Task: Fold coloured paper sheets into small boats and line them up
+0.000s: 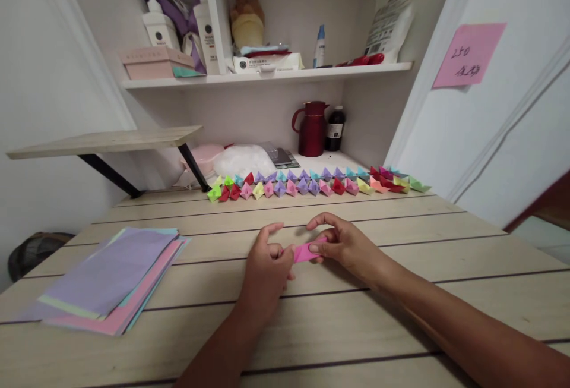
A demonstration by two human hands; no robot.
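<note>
From the head camera, both hands met just above the middle of a pale wooden table (401,316). The left hand (267,266) was curled, its thumb and fingers pressed together on the left end of a pink folded paper (305,252). The right hand (345,245) pinched the right end of the same strip between thumb and middle fingers, with its index finger arched above. The pink folded paper was held between the 2 hands, just over the tabletop and near the table's centre.

On the left of the table lay a stack of coloured paper sheets (111,278), purple on top with pink, green and blue edges showing beneath. Along the far edge of the table stood 2 rows of folded paper boats (312,186) in red, pink, purple, yellow, green and blue, well apart from the hands. Behind them a dark red jug (310,129) stood just beside a dark bottle (335,128). A pink sticky note (468,55) with handwriting hung on the right wall.
</note>
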